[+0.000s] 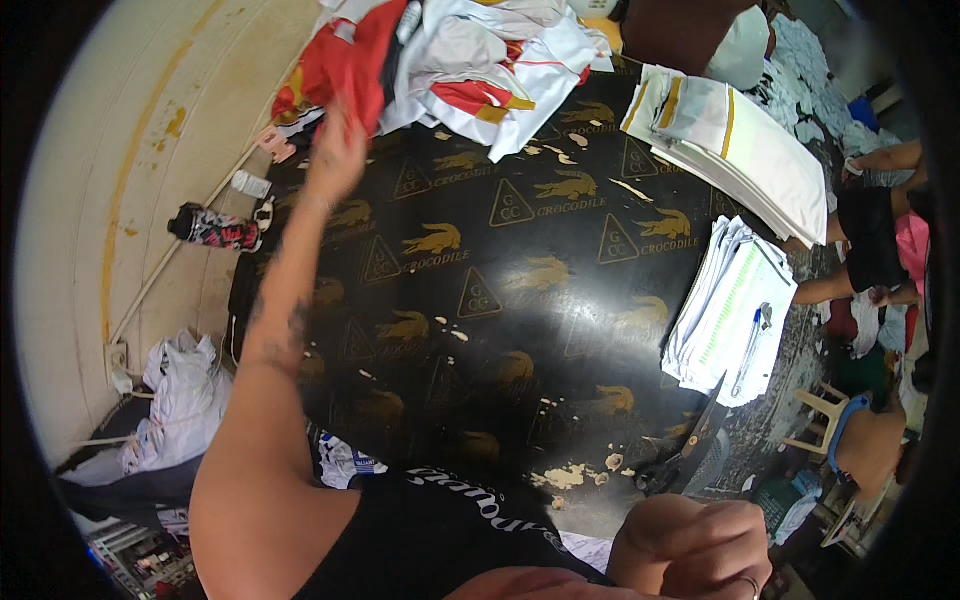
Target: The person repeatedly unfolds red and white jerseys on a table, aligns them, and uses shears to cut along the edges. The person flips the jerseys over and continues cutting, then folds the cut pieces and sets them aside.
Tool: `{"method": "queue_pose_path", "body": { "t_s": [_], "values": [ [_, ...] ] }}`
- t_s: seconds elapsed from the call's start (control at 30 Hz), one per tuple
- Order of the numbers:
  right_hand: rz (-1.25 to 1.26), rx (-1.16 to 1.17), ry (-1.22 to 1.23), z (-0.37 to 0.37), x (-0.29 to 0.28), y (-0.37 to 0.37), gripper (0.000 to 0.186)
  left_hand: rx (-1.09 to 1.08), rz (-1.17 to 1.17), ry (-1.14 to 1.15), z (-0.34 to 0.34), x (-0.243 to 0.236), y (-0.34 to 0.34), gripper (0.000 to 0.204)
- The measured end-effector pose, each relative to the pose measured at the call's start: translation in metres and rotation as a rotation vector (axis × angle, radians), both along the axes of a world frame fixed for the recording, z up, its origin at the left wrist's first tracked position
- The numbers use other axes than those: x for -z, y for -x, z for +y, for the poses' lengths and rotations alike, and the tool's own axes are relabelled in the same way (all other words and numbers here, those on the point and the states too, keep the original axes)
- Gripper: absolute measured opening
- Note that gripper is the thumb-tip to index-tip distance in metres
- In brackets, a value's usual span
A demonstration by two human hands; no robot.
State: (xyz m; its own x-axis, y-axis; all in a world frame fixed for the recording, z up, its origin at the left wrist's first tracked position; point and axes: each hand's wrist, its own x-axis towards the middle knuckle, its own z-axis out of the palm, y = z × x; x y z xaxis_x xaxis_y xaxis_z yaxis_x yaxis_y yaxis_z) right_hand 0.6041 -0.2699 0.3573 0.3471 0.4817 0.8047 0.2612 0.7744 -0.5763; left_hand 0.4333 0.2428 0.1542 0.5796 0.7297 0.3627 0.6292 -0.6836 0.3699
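My left hand [335,150] reaches to the far end of a black table [500,330] printed with gold animal and triangle marks. Its fingers grip the edge of a red and black cloth piece [345,60] in a heap of red, white and gold garment pieces [480,60]. My right hand [695,545] is low near my body at the bottom edge, closed into a fist with a ring on one finger; nothing shows in it.
Two stacks of white cut fabric lie at the table's right, one with gold stripes [740,140], one with a pen-like tool on top [735,310]. Black scissors [690,450] rest near the front right. A dark bottle [215,228] lies by the wall. A seated person's legs [870,230] are at right.
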Motion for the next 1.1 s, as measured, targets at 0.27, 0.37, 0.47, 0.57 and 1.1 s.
{"method": "queue_pose_path", "body": {
  "t_s": [0.27, 0.37, 0.47, 0.57, 1.1],
  "values": [
    [-0.133, -0.408, -0.406, -0.053, -0.042, 0.064, 0.037, 0.533, 0.028, 0.431, -0.237, 0.036, 0.148, 0.059],
    [0.061, 0.11, 0.345, -0.08, -0.008, 0.1, 0.023, 0.46, 0.392, 0.061, -0.256, 0.051, 0.214, 0.054],
    [-0.198, 0.114, 0.957, -0.094, 0.071, 0.103, 0.06, 0.269, 0.83, 0.329, -0.312, 0.046, 0.303, 0.035],
    [-0.456, -0.155, 1.064, -0.105, 0.154, 0.134, 0.071, 0.564, 1.621, 0.577, -0.365, 0.002, 0.333, 0.035],
    [-0.38, -0.325, 0.685, -0.091, -0.014, 0.122, 0.038, 0.934, 0.428, 1.08, -0.425, -0.177, 0.23, 0.039]
  ]
}}
